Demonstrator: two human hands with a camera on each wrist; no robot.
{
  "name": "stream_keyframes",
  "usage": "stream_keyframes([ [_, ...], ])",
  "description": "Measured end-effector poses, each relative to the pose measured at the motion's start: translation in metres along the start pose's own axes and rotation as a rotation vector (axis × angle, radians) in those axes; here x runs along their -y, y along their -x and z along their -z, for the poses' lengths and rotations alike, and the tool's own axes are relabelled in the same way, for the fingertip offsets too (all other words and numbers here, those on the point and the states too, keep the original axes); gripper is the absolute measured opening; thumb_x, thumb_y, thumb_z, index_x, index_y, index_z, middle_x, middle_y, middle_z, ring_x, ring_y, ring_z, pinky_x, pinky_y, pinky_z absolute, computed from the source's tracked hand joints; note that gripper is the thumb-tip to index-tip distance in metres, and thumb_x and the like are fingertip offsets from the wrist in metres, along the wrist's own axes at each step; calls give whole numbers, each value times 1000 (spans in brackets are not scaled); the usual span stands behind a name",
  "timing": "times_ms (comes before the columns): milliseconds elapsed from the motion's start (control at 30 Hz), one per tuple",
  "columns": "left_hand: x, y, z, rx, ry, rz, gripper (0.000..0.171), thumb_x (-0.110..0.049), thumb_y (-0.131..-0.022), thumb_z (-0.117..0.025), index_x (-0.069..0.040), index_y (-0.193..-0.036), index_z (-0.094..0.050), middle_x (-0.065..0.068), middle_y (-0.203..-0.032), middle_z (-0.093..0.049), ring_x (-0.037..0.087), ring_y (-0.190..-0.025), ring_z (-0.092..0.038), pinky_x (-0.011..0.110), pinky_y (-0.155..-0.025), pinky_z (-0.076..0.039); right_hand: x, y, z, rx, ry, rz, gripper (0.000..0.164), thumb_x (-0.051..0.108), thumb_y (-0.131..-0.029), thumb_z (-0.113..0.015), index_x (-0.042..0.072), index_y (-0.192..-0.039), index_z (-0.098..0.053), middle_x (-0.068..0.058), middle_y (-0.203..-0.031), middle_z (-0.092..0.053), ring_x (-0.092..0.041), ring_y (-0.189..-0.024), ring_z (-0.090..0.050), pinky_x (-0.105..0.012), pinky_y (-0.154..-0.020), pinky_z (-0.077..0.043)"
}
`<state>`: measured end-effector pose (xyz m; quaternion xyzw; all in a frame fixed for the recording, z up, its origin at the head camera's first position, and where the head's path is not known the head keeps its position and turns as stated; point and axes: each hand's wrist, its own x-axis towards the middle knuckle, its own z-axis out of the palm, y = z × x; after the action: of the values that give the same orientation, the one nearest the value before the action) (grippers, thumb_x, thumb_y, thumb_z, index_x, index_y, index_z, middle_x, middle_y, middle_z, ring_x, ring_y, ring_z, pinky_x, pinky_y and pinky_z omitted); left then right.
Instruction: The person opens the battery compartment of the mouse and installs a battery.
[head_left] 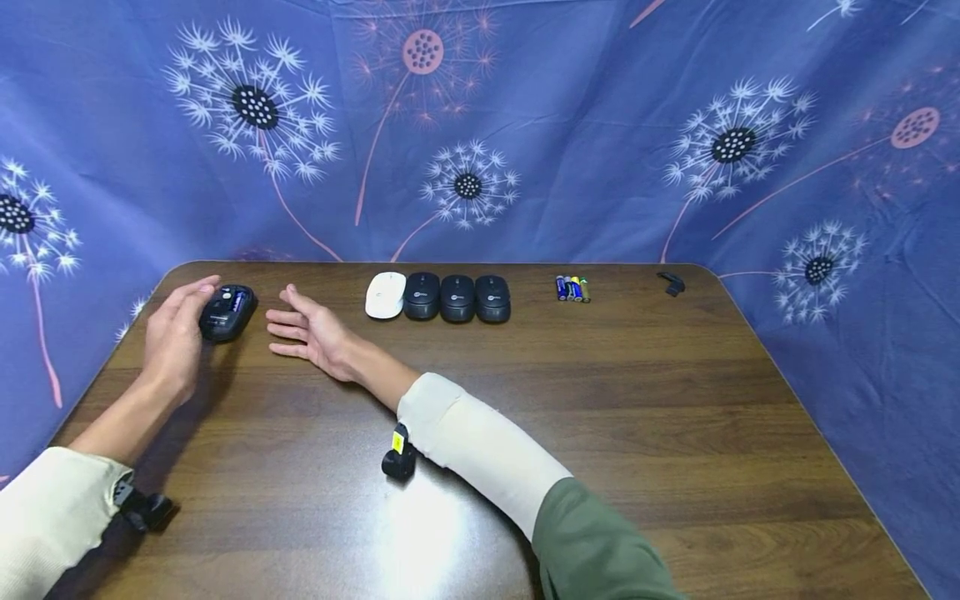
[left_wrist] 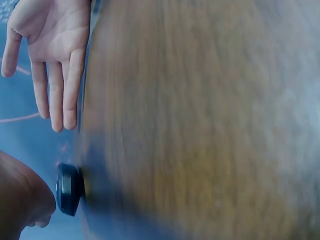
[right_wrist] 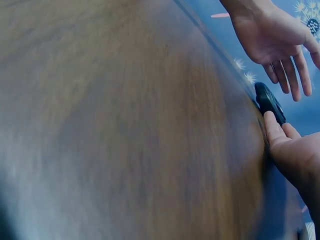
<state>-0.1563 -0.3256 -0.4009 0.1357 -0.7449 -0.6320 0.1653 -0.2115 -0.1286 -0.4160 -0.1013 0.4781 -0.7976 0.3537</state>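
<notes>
Presently, in the head view, the left hand (head_left: 174, 333) is touching a mouse (head_left: 231, 315); whether gripping, I cannot tell. The right hand (head_left: 318, 335) is spreading its fingers nearby. Four mice (head_left: 457, 298) and batteries (head_left: 573, 289) are lying farther right. Both wrist views are showing the mouse between the hands.

Behind the far edge and along both sides, blue cloth (head_left: 570, 192), hanging in soft creases. Printed with white dandelion heads (head_left: 255, 107) on dark dotted centres, plus fainter pink ones (head_left: 423, 52), on thin curving stems. In front of it, a brown wood-grain counter (head_left: 637, 417) with rounded far corners and streaks running from side to side. Shines toward the front, under a white glare (head_left: 420, 533). In both wrist views, blurred grain, with blue cloth past the edge.
</notes>
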Motion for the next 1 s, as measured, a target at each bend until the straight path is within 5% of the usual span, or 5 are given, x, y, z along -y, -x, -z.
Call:
stream_keyframes([
  [200,-2,2,-16,7,142,-64,21,-24,-113,-68,-26,-127,-83,-21,-121,-80,-4,-121,-65,6,-101,-48,13,10,16,25,39,2,65,42,-124,-38,5,-178,-29,-28,-178,-42,-48,-164,-44,-65,-135,-42],
  [567,-3,7,-31,63,257,-178,17,-8,-113,-65,-12,-116,-82,-13,-101,-85,2,-100,-76,12,-94,-57,24,25,38,62,125,-24,63,40,-125,-36,5,-177,-31,-27,-178,-42,-51,-161,-48,-67,-132,-44],
  [733,0,9,-31,135,352,-213,20,0,-112,-63,-8,-112,-81,-5,-101,-86,5,-94,-79,13,-88,-64,24,33,47,78,168,-28,63,39,-125,-35,3,-177,-32,-27,-176,-44,-52,-159,-50,-65,-131,-47],
  [1000,0,12,-37,227,367,-209,19,0,-113,-62,-7,-111,-81,-6,-106,-85,4,-94,-79,14,-88,-65,33,47,57,97,215,-30,63,38,-126,-34,3,-177,-29,-28,-175,-46,-54,-157,-51,-62,-127,-53],
])
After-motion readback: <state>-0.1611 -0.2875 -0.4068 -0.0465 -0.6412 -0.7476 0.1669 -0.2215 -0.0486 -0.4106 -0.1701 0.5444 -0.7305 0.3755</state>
